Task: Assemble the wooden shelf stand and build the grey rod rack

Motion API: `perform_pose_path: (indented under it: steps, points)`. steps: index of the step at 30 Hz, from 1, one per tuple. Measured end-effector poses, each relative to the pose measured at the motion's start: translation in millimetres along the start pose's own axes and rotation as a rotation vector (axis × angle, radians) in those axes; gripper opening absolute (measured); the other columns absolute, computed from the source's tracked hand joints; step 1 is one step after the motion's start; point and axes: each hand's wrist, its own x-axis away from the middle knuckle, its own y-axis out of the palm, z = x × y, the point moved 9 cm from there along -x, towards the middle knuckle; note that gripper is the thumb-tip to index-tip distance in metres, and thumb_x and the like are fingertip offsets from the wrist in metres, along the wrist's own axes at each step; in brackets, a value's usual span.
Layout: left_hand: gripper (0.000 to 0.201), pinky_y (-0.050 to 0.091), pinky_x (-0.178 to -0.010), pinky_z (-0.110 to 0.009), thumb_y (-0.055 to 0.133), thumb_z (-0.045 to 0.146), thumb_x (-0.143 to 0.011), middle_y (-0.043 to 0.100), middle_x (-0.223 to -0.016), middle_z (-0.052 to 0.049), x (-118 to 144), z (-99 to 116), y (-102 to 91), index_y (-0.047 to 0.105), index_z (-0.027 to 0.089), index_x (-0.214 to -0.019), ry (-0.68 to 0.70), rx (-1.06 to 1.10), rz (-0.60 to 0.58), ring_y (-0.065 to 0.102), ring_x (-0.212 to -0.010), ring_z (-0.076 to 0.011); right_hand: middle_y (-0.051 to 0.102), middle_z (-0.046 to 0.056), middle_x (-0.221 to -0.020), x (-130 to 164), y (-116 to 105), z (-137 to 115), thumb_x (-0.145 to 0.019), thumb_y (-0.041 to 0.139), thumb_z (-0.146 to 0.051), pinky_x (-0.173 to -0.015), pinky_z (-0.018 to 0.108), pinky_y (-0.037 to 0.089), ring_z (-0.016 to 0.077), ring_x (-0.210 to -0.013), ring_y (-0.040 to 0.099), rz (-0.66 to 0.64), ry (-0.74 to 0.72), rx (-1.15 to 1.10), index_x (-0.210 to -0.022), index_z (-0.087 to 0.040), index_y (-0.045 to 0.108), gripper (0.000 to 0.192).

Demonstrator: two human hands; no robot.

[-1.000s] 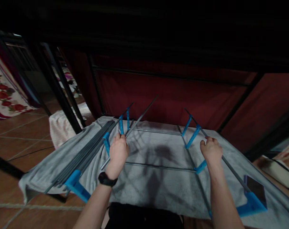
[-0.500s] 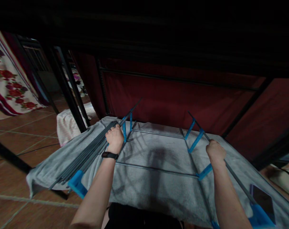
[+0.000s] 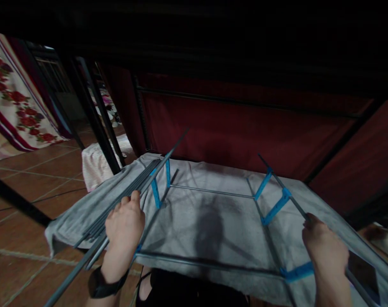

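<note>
Counts on the grey towel

We count two bare hands, left hand (image 3: 123, 228) and right hand (image 3: 325, 251); one black wristband (image 3: 101, 288); five bright blue plastic connectors in plain sight (image 3: 154, 192); two thin silver cross rods (image 3: 209, 192) lying across one grey towel (image 3: 213, 230); one bundle of dark grey metal rods (image 3: 130, 187), too tightly packed for us to number; one dark flat phone (image 3: 363, 273).
</note>
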Motion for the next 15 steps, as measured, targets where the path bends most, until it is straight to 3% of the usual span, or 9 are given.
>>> perform_pose_path:
  steps: [5, 7, 9, 12, 15]
  points:
    - [0.040, 0.049, -0.080, -0.040, 0.034, 0.010, -0.091, 0.069, -0.103, -0.017, 7, 1, -8.5, 0.061, 0.012, -0.120, 0.043, -0.057, 0.057, 0.066, -0.094, -0.0319, 0.070, 0.020, -0.106, 11, 0, 4, -0.100, 0.020, -0.044, -0.071, 0.046, 0.052, 0.0376, -0.087, 0.071, 0.027, 0.024, -0.005, -0.137, -0.024, 0.055, 0.055]
    - [0.039, 0.048, -0.086, -0.044, 0.035, 0.012, -0.091, 0.067, -0.112, -0.018, 7, 12, -15.4, 0.061, 0.013, -0.120, 0.087, -0.073, 0.118, 0.062, -0.106, -0.0352, 0.068, 0.021, -0.111, 10, -7, -4, -0.099, 0.025, -0.046, -0.078, 0.047, 0.052, 0.0370, -0.093, 0.070, 0.108, -0.021, -0.046, -0.137, -0.019, 0.056, 0.056]
    - [0.039, 0.049, -0.085, -0.044, 0.035, 0.012, -0.092, 0.066, -0.113, -0.018, 9, 27, -14.4, 0.061, 0.015, -0.121, 0.130, -0.035, 0.105, 0.063, -0.106, -0.0353, 0.065, 0.022, -0.120, 8, -15, -16, -0.098, 0.030, -0.045, -0.089, 0.048, 0.050, 0.0368, -0.106, 0.065, 0.214, -0.088, -0.146, -0.135, -0.015, 0.058, 0.055]
    - [0.044, 0.050, -0.075, -0.038, 0.035, 0.008, -0.092, 0.069, -0.104, -0.015, 17, 63, 6.8, 0.059, 0.018, -0.127, 0.248, 0.098, -0.072, 0.069, -0.088, -0.0288, 0.061, 0.019, -0.132, 4, -11, -40, -0.094, 0.039, -0.049, -0.101, 0.045, 0.046, 0.0329, -0.118, 0.060, 0.248, -0.174, -0.494, -0.133, -0.016, 0.059, 0.055]
    - [0.050, 0.050, -0.073, -0.033, 0.036, 0.003, -0.088, 0.071, -0.107, -0.011, 32, 106, 28.1, 0.058, 0.023, -0.129, 0.430, 0.178, -0.175, 0.071, -0.089, -0.0244, 0.062, 0.016, -0.135, -4, 21, -77, -0.089, 0.047, -0.056, -0.105, 0.043, 0.045, 0.0292, -0.123, 0.058, 0.057, -0.210, -0.986, -0.129, -0.015, 0.060, 0.059]
